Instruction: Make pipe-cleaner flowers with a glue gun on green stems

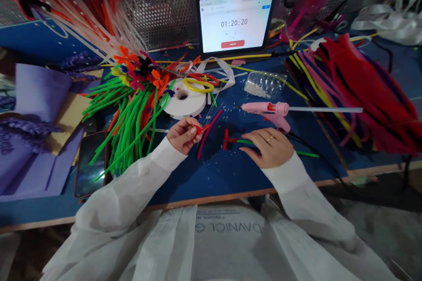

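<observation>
My left hand (183,136) is closed, its thumb and fingers pinching a short, bent red pipe cleaner (203,129) above the table. My right hand (271,147) lies palm down with its fingers stretched and the thumb apart. Beneath it runs a green pipe cleaner stem (306,154) with a red T-shaped pipe cleaner end (226,139) sticking out to the left. Between the hands lies a magenta pipe cleaner (209,135). Just beyond my right hand rests a pink glue gun (265,109) with a long clear glue stick in its back.
Green pipe cleaners (132,127) and a white ribbon roll (184,104) lie left. A phone (90,164) sits near the front edge. Behind are a clear tray of white beads (260,90) and a tablet (235,22) showing a timer. Coloured pipe cleaner bundles (359,92) cover the right.
</observation>
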Demonstrator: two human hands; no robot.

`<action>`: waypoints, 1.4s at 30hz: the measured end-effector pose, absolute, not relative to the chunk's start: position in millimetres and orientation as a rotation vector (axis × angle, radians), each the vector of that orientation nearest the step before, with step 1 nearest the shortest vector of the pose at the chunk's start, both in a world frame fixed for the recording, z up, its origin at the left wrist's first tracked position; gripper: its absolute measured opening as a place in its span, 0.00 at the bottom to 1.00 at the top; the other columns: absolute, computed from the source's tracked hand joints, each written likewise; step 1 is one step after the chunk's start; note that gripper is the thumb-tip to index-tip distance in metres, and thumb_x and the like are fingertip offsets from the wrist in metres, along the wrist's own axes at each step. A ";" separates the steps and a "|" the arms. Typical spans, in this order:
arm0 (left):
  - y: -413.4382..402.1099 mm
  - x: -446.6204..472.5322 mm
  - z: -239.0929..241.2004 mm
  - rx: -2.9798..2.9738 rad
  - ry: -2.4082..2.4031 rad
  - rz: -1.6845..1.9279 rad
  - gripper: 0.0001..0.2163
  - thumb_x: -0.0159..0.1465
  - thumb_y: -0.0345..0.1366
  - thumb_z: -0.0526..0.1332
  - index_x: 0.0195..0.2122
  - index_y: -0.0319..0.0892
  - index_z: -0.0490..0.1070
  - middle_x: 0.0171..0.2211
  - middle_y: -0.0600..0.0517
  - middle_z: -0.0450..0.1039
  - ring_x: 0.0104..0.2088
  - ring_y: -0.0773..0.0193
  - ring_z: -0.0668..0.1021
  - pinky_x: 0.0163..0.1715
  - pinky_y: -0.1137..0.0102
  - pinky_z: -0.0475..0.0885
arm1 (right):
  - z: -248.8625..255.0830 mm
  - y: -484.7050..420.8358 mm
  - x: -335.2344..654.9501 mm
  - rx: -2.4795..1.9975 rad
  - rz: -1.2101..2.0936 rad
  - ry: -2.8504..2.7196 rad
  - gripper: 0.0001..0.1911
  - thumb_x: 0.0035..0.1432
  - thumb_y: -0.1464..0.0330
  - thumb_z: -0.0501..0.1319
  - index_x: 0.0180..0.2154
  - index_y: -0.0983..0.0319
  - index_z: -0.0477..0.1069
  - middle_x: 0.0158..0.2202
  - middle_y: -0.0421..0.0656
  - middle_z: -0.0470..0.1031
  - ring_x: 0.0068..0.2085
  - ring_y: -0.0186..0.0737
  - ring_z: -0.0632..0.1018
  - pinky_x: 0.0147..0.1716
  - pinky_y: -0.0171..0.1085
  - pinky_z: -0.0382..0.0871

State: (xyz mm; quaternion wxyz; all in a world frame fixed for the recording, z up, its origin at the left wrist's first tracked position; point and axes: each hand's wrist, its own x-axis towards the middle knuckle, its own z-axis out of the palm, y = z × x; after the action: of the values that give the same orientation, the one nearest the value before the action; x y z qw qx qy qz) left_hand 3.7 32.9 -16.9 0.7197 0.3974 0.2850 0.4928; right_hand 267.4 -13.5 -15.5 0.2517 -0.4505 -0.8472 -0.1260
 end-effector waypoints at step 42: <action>-1.6 14.8 22.4 1.789 0.470 0.891 0.05 0.62 0.28 0.58 0.32 0.36 0.73 0.30 0.46 0.74 0.32 0.67 0.76 0.35 0.72 0.71 | 6.4 -14.8 235.4 -0.621 0.075 -2.371 0.12 0.64 0.65 0.54 0.31 0.64 0.71 0.23 0.41 0.75 0.25 0.31 0.73 0.26 0.31 0.67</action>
State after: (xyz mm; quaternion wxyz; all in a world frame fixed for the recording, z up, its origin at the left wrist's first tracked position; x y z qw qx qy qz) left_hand 14.8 -1.6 22.4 0.5176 0.7455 0.1959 0.3714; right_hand 235.4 -14.8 6.4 0.3381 -0.2384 -0.9099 0.0289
